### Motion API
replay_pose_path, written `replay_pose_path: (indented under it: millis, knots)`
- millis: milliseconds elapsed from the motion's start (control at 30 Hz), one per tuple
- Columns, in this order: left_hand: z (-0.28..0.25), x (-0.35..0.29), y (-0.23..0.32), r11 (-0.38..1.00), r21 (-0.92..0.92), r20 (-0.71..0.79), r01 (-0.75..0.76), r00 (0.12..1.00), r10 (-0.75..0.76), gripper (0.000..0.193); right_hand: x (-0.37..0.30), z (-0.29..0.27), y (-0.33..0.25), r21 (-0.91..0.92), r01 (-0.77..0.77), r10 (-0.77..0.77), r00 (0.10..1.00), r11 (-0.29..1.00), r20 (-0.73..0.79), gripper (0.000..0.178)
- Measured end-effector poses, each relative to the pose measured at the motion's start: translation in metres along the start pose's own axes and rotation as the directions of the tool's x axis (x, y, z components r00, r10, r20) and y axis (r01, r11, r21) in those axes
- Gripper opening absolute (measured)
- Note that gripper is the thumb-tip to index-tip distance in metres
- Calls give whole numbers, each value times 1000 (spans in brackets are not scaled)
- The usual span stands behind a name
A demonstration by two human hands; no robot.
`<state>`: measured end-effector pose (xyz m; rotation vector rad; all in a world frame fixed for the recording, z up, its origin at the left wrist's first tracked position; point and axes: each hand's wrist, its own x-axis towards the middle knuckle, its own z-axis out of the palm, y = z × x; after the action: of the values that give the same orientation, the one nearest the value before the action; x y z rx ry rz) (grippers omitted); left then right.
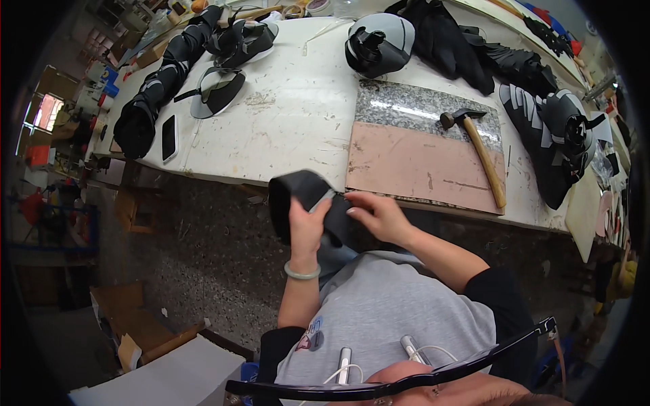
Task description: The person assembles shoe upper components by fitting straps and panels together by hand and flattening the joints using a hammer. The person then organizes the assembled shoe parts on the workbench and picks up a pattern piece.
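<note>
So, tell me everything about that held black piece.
The black piece looks smooth and leather-like, bent round into a hollow form: a dark opening faces left, and a pale strip shows near its middle. At the white table's near edge, the left hand clasps it; the right hand appears to pinch its right side.

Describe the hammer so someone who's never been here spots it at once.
On the white worktable, find the speckled slab partly covered by a pink sheet. The hammer lies across both near their right edge, dark head at the far end. Its wooden handle sets it apart from the black-and-grey pieces further right.
</note>
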<state>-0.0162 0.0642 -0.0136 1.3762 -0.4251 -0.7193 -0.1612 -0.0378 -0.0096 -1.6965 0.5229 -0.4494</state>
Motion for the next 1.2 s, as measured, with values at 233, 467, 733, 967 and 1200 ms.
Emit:
replay_pose_path:
  millis: [233,467,733,967,1200]
  knots:
    - [66,12,4,805,521,130,-285,958,254,55,-15,-86,-16,-368,133,-249,925,920,-287,26]
    - [67,15,-5,601,691,209,-402,907,366,46,9,-230,22,-864,-365,-291,834,347,-469,33]
    - [62,21,-11,359,796,264,-488,813,519,32,9,-170,-19,-450,28,-193,926,893,-324,37]
    - [63,21,-10,389,778,225,-493,797,560,31,-1,-103,-51,-688,365,-453,889,627,58,29]
    - [57,29,2,604,679,207,-417,898,388,38,-1,-92,-39,-743,346,-381,915,573,133,35]
